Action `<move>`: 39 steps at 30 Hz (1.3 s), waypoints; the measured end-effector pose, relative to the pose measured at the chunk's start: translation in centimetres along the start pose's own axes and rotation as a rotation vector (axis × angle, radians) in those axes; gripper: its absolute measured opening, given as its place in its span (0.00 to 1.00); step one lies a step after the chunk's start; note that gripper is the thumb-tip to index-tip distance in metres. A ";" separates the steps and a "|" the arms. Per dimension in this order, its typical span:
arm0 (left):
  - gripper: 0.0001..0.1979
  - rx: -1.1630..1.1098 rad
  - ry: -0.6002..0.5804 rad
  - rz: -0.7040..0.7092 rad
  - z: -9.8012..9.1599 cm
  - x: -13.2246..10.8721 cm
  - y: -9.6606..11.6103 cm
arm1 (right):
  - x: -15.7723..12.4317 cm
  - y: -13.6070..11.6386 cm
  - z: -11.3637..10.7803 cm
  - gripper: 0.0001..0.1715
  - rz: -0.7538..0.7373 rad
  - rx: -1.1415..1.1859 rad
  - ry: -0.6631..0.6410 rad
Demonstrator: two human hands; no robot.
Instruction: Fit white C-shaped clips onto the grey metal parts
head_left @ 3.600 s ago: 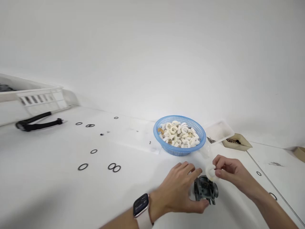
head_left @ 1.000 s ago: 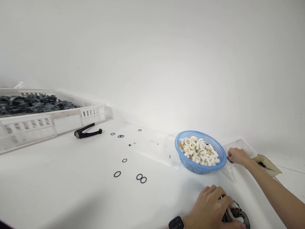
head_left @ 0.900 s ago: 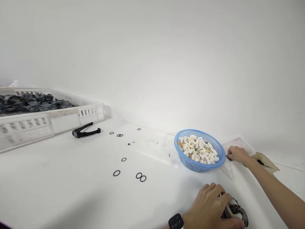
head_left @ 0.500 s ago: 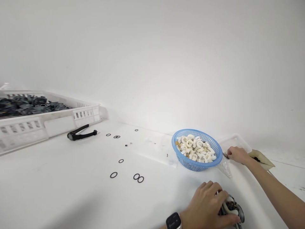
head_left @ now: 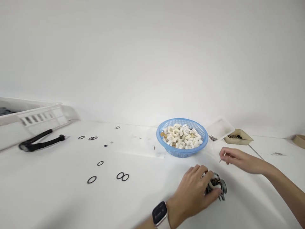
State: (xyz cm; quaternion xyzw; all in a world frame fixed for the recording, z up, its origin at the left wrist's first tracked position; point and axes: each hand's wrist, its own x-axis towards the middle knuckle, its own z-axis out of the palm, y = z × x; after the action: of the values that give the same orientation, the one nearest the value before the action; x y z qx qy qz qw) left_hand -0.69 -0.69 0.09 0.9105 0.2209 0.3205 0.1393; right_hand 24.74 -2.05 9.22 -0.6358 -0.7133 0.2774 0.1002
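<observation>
Since half a second ago, the right hand (head_left: 234,158) has drawn back from the white tray (head_left: 221,124) and is now above the table (head_left: 133,203), nearer the left hand (head_left: 193,191); the view has turned too.

Nearest, a smartwatch (head_left: 159,213) sits on the left wrist, both forearms cut off by the frame. The left grip is curled around a dark metal part (head_left: 223,187) on the table, thumb in front and fingers behind, hiding its left end. Its long axis runs roughly left to right, a round mouth facing right and small prongs pointing toward the person. A white curved piece (head_left: 215,186) shows on it, partly covered by the fingers; the workings beside it are hard to make out.

The right grip is closed to a pinch on a thin pin (head_left: 220,161), whose tip points down and left; its other end is hidden.

Farther left lie black rings (head_left: 123,176), two of them overlapping. Beyond are the blue basket (head_left: 182,152) of white pieces, the white tray, a beige dish (head_left: 243,140), a blurred black strap (head_left: 45,145) and a white crate (head_left: 53,116), cut off at left.
</observation>
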 end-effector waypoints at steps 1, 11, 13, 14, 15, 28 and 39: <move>0.14 -0.010 -0.004 -0.004 -0.1 0.0 0.0 | -0.8 -0.5 0.7 0.21 -0.021 0.042 -0.054; 0.16 -0.045 -0.047 -0.014 -0.1 -0.1 0.1 | -0.9 0.2 5.7 0.16 -0.147 0.476 -0.007; 0.16 -0.044 -0.061 -0.018 0.0 -0.1 0.1 | -0.8 0.8 5.9 0.16 -0.135 0.537 0.014; 0.16 -0.047 -0.070 -0.021 0.0 -0.1 0.0 | -0.8 1.0 5.9 0.16 -0.130 0.561 0.013; 0.16 -0.052 -0.079 -0.024 -0.1 0.0 0.0 | -0.8 1.1 5.8 0.15 -0.130 0.578 0.002; 0.15 -0.078 -0.067 -0.056 -0.1 0.1 0.1 | -0.9 0.9 6.2 0.15 -0.139 0.539 0.047; 0.15 -0.174 -0.047 -0.102 0.3 0.3 0.1 | -0.6 1.2 6.7 0.16 -0.118 0.614 0.010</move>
State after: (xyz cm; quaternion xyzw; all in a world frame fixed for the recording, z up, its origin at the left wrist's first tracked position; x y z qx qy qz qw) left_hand -0.28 -0.66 0.02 0.8897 0.2350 0.3095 0.2394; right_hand 22.56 -4.38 3.21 -0.5345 -0.6313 0.4705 0.3073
